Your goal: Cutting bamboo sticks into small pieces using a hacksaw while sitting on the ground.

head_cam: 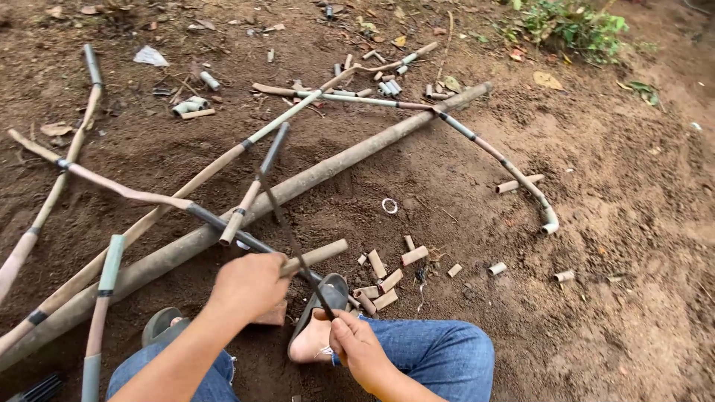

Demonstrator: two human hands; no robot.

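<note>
Offcuts (383, 281) litter the dirt at lower centre beside my right hand (357, 344) gripping a saw (294, 238), while my left hand (249, 284) clamps a short stick (320, 254) under long poles (246, 208).

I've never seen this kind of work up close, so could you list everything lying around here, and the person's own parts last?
Thick bamboo pole: one, grey-brown, lying diagonally across the soil.
Thin taped canes: several, tan with dark bands, crossing the pole.
Bent cane: one, tan, curving at right.
Short cut pieces: many, tan, near the feet; more at top centre.
Small ring: one, white, on soil.
Green plants: one patch, top right.
Sandals: two, grey-green, on the feet.
Left hand: grips a short cane.
Right hand: holds a thin dark blade.
</note>
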